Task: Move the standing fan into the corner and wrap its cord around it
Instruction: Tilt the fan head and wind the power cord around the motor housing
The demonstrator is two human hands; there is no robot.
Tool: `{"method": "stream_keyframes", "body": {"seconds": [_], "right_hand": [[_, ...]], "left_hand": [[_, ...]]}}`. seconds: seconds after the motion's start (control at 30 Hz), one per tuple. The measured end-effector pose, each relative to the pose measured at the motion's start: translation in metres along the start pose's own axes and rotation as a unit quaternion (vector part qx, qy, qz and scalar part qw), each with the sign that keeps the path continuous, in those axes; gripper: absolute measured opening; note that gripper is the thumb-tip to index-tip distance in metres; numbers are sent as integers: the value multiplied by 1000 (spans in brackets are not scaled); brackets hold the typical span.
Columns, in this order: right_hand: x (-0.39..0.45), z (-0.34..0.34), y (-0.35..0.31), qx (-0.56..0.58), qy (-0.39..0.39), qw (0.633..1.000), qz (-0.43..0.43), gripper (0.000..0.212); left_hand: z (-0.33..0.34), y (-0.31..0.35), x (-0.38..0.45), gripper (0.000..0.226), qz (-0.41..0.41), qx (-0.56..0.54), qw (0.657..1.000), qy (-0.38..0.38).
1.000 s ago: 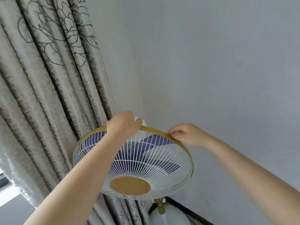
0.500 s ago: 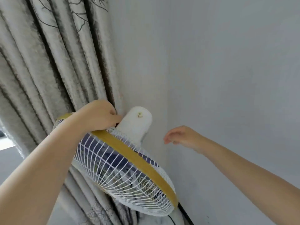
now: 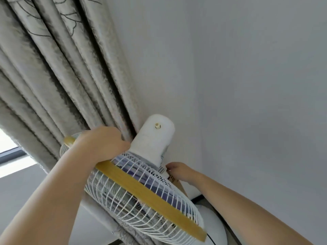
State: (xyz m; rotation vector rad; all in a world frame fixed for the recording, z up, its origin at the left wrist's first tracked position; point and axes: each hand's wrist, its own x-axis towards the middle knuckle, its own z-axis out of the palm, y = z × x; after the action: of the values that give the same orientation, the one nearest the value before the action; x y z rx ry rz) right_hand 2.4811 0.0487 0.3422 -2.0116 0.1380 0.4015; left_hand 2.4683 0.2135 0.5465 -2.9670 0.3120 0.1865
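Note:
The standing fan has a white wire guard with a yellow rim band (image 3: 141, 197), blue blades inside and a white motor housing (image 3: 154, 140). It stands in the corner, its head turned so the guard faces down and to the left. My left hand (image 3: 104, 144) grips the top of the guard beside the motor housing. My right hand (image 3: 180, 171) reaches behind the guard to the neck under the motor; its fingertips are hidden there. The white round base (image 3: 212, 223) shows below, with a thin dark cord (image 3: 211, 238) lying across it.
A grey patterned curtain (image 3: 62, 76) hangs right behind the fan on the left. Plain white walls (image 3: 247, 85) meet in the corner at the motor housing. A bright window (image 3: 8, 151) shows at the left edge. A dark skirting strip (image 3: 200, 198) runs along the right wall.
The fan head has swung from facing me to facing down-left. My right hand let go of the guard rim and dropped behind the fan's neck. My left hand kept its hold.

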Motion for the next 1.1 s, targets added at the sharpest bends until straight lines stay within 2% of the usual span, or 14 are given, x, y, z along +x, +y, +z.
{"method": "stream_keyframes", "body": {"seconds": [0.1, 0.2, 0.27, 0.37, 0.43, 0.53, 0.6, 0.67, 0.73, 0.83, 0.9, 1.0, 1.07, 1.1], "right_hand": [[-2, -2, 12, 29, -12, 999, 30, 33], [-6, -6, 22, 34, -28, 997, 62, 29], [-8, -10, 26, 24, -26, 997, 68, 28], [-19, -19, 28, 15, -22, 997, 74, 28], [-27, -26, 32, 14, -27, 997, 77, 30], [-34, -34, 42, 28, -21, 995, 89, 32], [-41, -37, 52, 32, -14, 994, 104, 31], [-48, -39, 62, 35, -9, 992, 120, 30], [-58, -43, 74, 39, -2, 990, 136, 31], [-71, -53, 94, 62, 20, 986, 153, 31], [-77, -58, 109, 78, 28, 985, 154, 31], [-80, -54, 143, 105, 41, 980, 165, 21], [-73, -42, 171, 101, 42, 977, 183, 18], [-70, -33, 183, 83, 39, 978, 188, 19]], "left_hand": [[0, -8, -8, 30, -3, -39, 999, 11], [2, -9, -22, 27, -13, -94, 981, 172], [4, -2, -35, 28, -25, -94, 972, 213], [19, 22, -58, 32, 31, 1, 984, 177], [26, 36, -71, 37, 70, 77, 987, 121], [23, 47, -77, 34, 58, 145, 987, 26], [30, 69, -74, 26, 33, 234, 971, -25], [52, 100, -70, 44, 9, 295, 954, -50], [84, 131, -69, 63, 42, 330, 941, -66], [147, 165, -64, 65, 113, 417, 895, -109], [191, 180, -59, 65, 140, 424, 883, -142], [249, 192, -44, 62, 125, 441, 871, -180], [264, 199, -35, 46, 75, 440, 864, -232], [271, 201, -31, 42, 37, 373, 891, -255]]}}
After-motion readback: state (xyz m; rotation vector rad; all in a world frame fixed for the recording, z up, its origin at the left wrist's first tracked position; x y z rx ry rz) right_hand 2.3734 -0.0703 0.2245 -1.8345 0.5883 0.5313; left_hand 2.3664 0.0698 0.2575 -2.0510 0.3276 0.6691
